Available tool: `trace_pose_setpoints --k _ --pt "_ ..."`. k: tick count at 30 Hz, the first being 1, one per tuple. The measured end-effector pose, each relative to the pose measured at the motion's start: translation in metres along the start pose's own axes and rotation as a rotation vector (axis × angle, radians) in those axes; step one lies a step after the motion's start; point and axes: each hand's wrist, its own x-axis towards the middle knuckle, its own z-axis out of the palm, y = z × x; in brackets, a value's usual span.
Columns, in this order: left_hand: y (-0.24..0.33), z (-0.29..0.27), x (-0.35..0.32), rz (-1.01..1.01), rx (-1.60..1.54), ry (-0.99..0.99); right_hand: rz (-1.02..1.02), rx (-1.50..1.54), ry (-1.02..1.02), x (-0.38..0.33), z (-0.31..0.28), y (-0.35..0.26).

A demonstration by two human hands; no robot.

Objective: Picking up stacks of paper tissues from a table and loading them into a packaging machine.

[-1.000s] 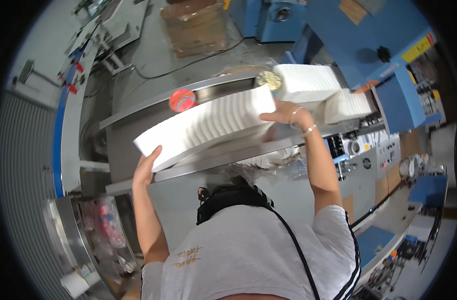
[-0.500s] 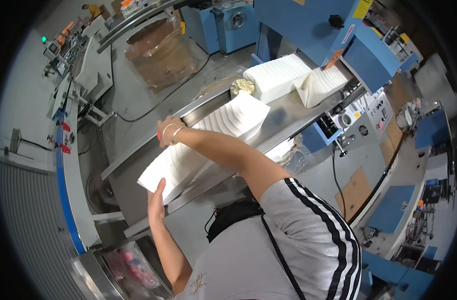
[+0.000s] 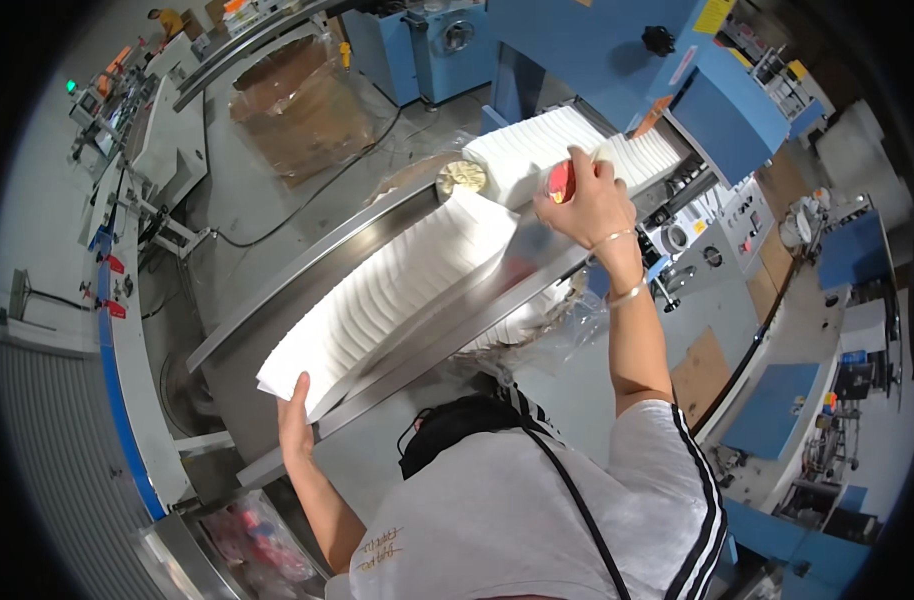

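Observation:
A long stack of white folded paper sheets (image 3: 377,290) lies slantwise along a metal trough (image 3: 327,260). At its near left end, my left hand (image 3: 295,425) holds the lower corner with the thumb up; its other fingers are hidden. My right hand (image 3: 595,205) is raised over the right side of the trough, clear of the long stack. Its fingers are closed round a small round red-and-yellow thing (image 3: 560,182), whose kind I cannot make out. Beyond it are a second white stack (image 3: 532,145) and more white sheets (image 3: 642,160), partly behind the hand. A round gold-coloured piece (image 3: 461,178) sits between the stacks.
A blue machine (image 3: 587,50) rises at the far end of the trough. A large brown carton (image 3: 302,115) lined with plastic stands on the floor beyond. Clear plastic wrap (image 3: 572,320) hangs by the trough's near side. A bin (image 3: 257,540) with plastic-wrapped things is at lower left.
My right hand has left the middle of the long stack and swung right, up toward the far stacks. My left hand stays at the near end. The view has shifted slightly.

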Motion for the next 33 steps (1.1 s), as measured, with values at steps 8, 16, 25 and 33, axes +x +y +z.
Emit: trace_pose_setpoints --k 8,16,25,33 --pt "-0.001 -0.004 0.000 -0.074 0.077 0.046 0.120 -0.129 -0.474 0.038 0.084 0.033" --pt "0.002 -0.003 -0.003 -0.090 0.006 0.015 0.014 -0.166 -0.465 0.050 0.125 0.064" --pt "-0.001 -0.003 0.001 -0.080 0.015 0.021 0.299 -0.156 -0.373 0.061 0.133 0.084" --pt "0.004 -0.002 -0.002 -0.118 -0.002 0.030 0.021 -0.149 -0.391 0.065 0.119 0.089"
